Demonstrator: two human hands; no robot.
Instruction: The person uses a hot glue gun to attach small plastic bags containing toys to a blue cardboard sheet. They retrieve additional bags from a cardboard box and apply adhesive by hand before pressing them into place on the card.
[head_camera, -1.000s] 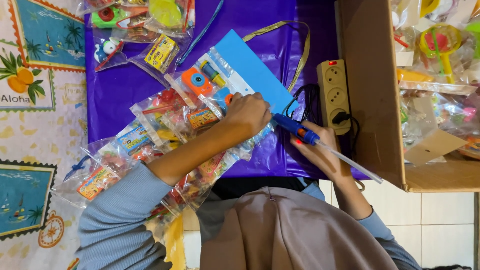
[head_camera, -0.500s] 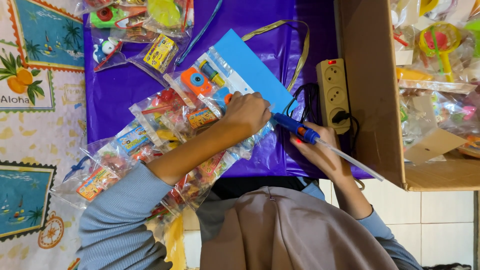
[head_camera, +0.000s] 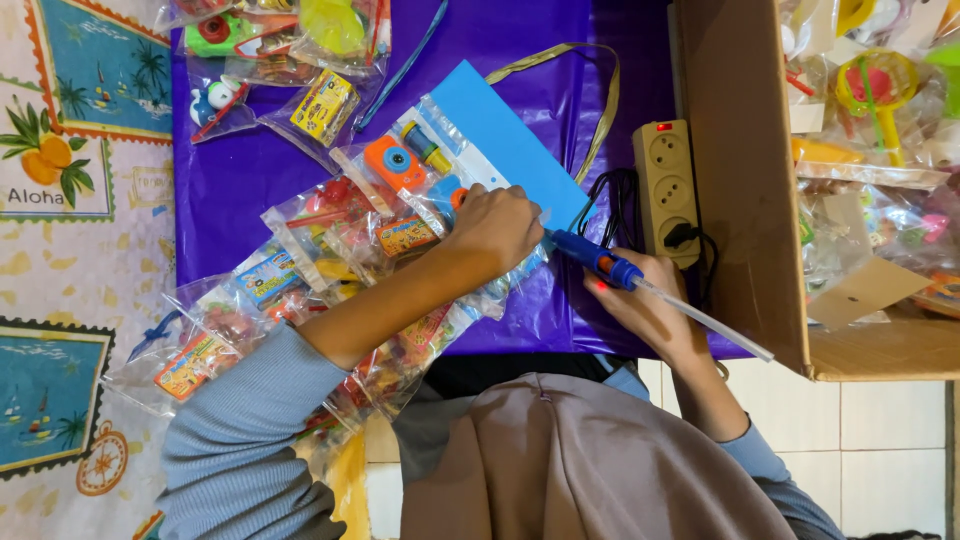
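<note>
Left hand presses crinkly clear toy packets mid-frame; right hand grips a blue glue gun just beside them.

Left hand pressed flat, right hand apparently in closed grip

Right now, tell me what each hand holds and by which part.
The right hand grips a blue glue gun by its body. The left hand presses on a clear toy packet over the blue card, gripping nothing visibly.
</note>
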